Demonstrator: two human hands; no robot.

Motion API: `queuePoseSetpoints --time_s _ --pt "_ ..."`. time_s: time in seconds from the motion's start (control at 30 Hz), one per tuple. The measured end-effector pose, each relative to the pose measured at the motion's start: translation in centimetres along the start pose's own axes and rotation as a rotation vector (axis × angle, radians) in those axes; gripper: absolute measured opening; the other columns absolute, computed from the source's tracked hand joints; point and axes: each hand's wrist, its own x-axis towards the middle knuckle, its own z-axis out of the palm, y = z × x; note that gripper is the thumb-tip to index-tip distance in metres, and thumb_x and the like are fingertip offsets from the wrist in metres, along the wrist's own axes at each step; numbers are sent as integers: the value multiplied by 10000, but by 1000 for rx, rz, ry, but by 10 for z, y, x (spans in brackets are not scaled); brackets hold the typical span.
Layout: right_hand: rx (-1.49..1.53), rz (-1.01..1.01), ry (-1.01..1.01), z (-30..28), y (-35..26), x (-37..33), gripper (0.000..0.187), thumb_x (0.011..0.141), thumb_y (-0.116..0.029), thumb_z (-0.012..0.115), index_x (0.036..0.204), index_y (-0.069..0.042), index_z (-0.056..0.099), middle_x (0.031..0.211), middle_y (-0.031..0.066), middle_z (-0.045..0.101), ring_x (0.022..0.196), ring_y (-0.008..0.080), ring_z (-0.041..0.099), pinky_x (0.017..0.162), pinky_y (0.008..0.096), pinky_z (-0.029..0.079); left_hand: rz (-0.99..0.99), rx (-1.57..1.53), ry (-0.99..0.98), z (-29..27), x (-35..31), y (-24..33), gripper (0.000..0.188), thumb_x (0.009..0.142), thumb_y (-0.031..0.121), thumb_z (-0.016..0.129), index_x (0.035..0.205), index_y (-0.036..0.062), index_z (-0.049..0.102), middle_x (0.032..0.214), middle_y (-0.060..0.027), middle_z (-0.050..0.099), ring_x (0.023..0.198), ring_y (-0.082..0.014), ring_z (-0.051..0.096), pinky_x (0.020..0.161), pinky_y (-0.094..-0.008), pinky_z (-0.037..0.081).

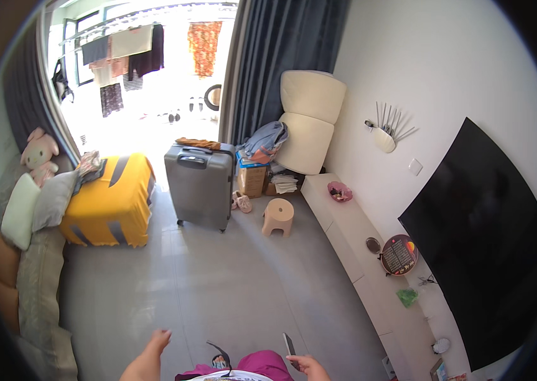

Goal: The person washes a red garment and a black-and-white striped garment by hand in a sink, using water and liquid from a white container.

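My left hand (162,339) hangs over the grey floor at the lower left, its fingers curled in, with nothing visible in it. At the lower right my right hand (310,366) grips a dark phone (289,345), which is tilted upward and seen nearly edge-on. Between my arms show magenta trousers (265,364) and a dark strap (219,350). One foot in a sandal (219,362) shows beside the trousers. Neither hand touches any furniture.
A grey suitcase (200,184) stands ahead, with a peach stool (278,217) to its right. On the left are a yellow-draped block (113,203) and a sofa (43,279). A low white cabinet (341,228) and a large television (484,247) line the right wall.
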Motion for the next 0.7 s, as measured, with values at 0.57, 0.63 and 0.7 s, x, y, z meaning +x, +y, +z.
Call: queuePoseSetpoints --time_s 0.57,0.63,0.7 --pt "-271 -139 86 54 -550 181 1150 572 -104 867 1349 196 74 995 209 613 759 199 661 684 313 546 75 187 -259 163 198 462 416 818 267 672 1139 11 609 985 -146 674 882 -223 645 792 -328 512" --pt "-437 -190 222 48 -591 241 1129 562 -121 872 1351 179 123 960 197 628 755 199 662 738 336 538 26 132 -165 161 232 487 413 812 271 669 1124 6 614 977 -135 677 852 -220 647 753 -331 519" --pt "-405 -211 236 50 -623 278 1103 565 -105 867 1342 185 141 948 191 629 763 202 662 722 331 542 66 139 -113 160 270 522 395 812 267 662 1109 10 622 962 -132 680 840 -226 651 749 -337 521"
